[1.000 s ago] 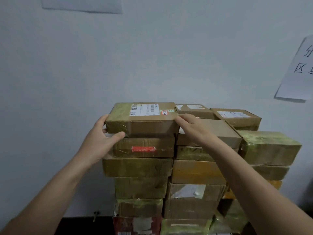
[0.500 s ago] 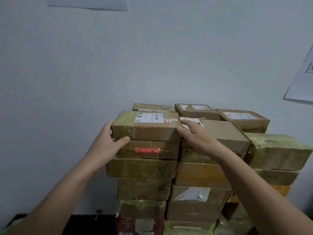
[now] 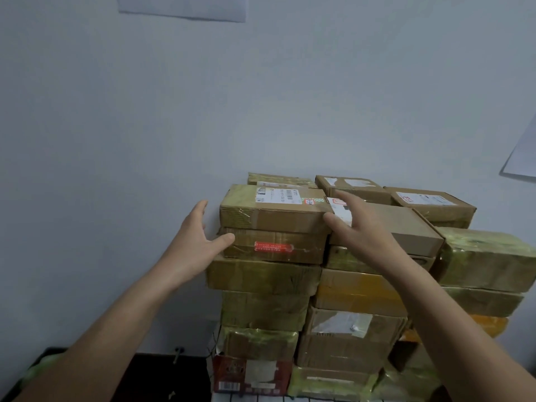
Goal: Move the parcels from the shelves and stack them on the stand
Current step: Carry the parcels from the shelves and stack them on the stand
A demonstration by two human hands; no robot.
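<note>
Left hand (image 3: 194, 248) open, fingers straight and pointing up, palm facing the stack; it holds nothing. Its thumb tip sits at the left corner of the red-sticker parcel (image 3: 275, 248), though contact is uncertain. Right hand (image 3: 359, 230) is also open and empty, fingers spread, hovering over the plain brown box (image 3: 406, 227). Between the two hands, just beyond the fingertips, the white-labelled parcel (image 3: 278, 216) lies flat on the red-sticker parcel, edges roughly flush and clear of both palms. Below the hands the stack runs down in two columns of taped cartons. Right of the right hand, lower, is a green-wrapped parcel (image 3: 487, 256). Past the fingertips are two more labelled cartons (image 3: 348, 184) against the grey wall (image 3: 174, 111). Judgement: the placing step is at its end, with the labelled parcel seated and the hands free. The next move calls for drawing both hands back without nudging the top parcel, then turning to the shelves, which are out of view, for another. The left column is tall and narrow, so a knock could tip it.
</note>
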